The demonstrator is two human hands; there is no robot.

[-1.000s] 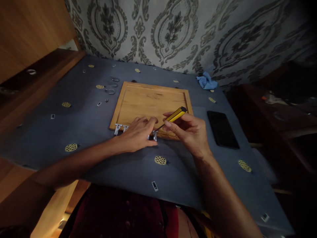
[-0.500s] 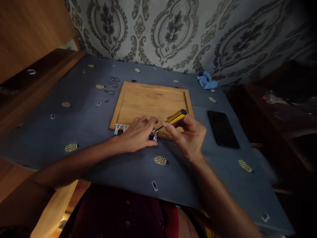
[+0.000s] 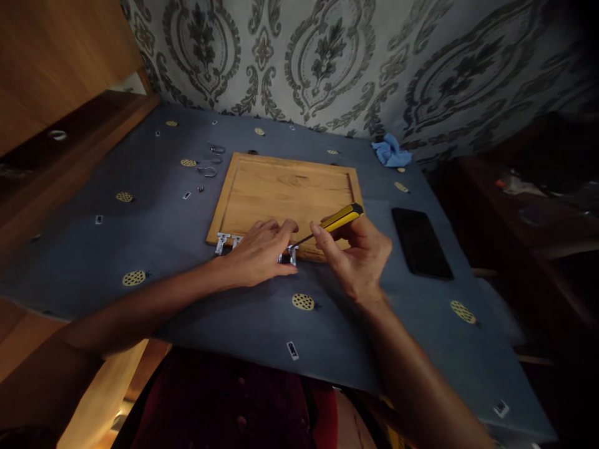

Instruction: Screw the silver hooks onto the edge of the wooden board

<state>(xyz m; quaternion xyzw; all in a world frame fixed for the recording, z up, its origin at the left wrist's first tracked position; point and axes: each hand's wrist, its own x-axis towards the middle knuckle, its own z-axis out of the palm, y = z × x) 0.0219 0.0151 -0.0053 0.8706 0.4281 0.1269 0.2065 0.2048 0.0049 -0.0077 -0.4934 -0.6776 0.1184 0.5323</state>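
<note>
Gripping a screwdriver (image 3: pixel 341 217), the right hand (image 3: pixel 359 259) angles it toward a hinge (image 3: pixel 293 256); whether the left hand (image 3: pixel 259 255) grips is unclear.

A black phone (image 3: pixel 422 243) lies on the pineapple-print tablecloth (image 3: pixel 224 324), with a crumpled blue cloth (image 3: pixel 392 151) beyond it.

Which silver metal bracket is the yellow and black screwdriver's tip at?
The rightmost silver metal bracket on the rectangular wooden board, beside the left hand. The screwdriver points down to it; the other visible ones sit farther left.
</note>
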